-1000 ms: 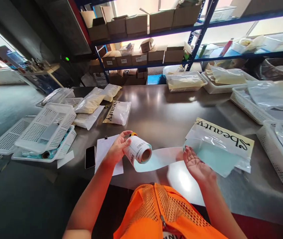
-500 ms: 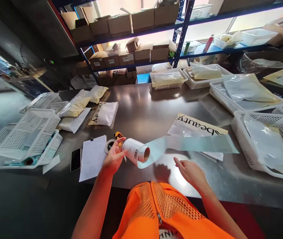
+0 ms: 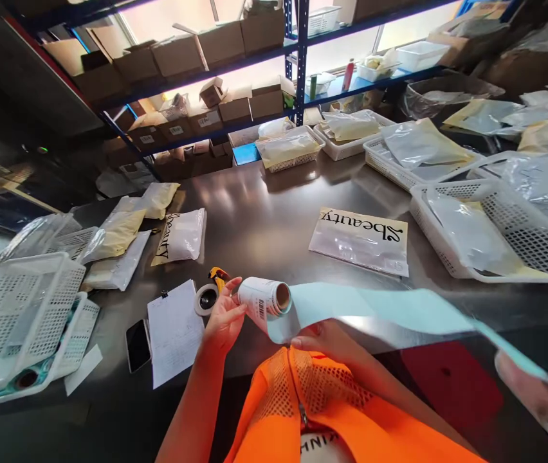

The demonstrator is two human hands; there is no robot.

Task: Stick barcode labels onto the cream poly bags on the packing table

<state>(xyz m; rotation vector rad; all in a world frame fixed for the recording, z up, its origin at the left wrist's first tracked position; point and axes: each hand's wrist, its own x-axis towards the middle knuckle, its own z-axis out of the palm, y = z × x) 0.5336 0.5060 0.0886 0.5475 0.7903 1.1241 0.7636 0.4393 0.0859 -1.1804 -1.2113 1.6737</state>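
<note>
Background: blue metal shelves [image 3: 301, 64] stand on the far side, lined with cardboard boxes [image 3: 175, 61].
Table: a shiny metal table [image 3: 255, 215] spreads in front of a person in an orange mesh vest [image 3: 278, 395].
Label roll: a white label roll [image 3: 256, 297] with printed barcodes is held above the near edge, its open core facing right.
Backing strip: a pale blue strip [image 3: 375, 310] runs from the roll far to the right.
Left hand: the left hand [image 3: 226, 319] pinches the roll's left end between thumb and fingers.
Right hand: the right hand [image 3: 325, 339] is below the strip, near the roll; whether it grips the strip, I cannot tell.
Another person's hand: at the near right, a blurred hand [image 3: 525, 384] meets the strip's far end.
Left side: a phone [image 3: 137, 346], a clipboard with paper [image 3: 175, 331] and a tape roll [image 3: 200, 301].
Right side: a flat printed bag [image 3: 358, 243] lies near a white basket [image 3: 433, 241].
</note>
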